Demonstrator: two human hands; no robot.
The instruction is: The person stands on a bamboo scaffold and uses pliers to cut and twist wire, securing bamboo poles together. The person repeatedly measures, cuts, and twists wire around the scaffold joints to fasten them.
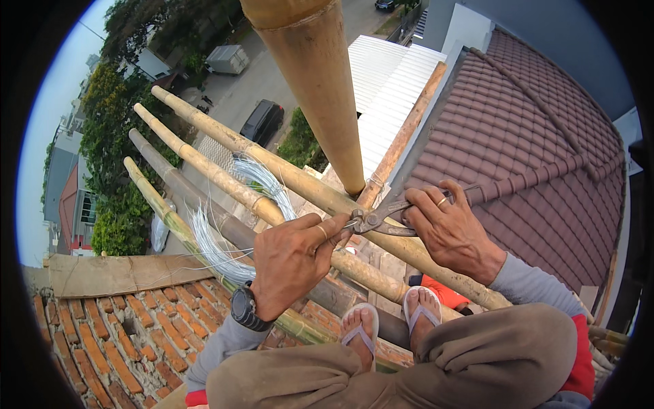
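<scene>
My right hand (446,228) is closed around the handles of a pair of worn metal pincers (373,221), their jaws pointing left. Pinched together at those jaws, the fingers of my left hand (289,253) hold a short end of thin silvery wire (350,222), mostly hidden by the fingertips. This happens just above a long bamboo pole (300,178), close to the foot of a thick upright bamboo post (313,95). A looped bundle of silver wire (216,249) hangs over the poles beside my left wrist, and a second wire bundle (262,178) drapes farther out.
Several bamboo poles (194,155) run side by side beneath me; my sandalled feet (422,310) rest on them. A brick wall (122,334) with a board (129,275) lies at left. A tiled roof (504,170) slopes at right. Far below are a street and a dark car (262,121).
</scene>
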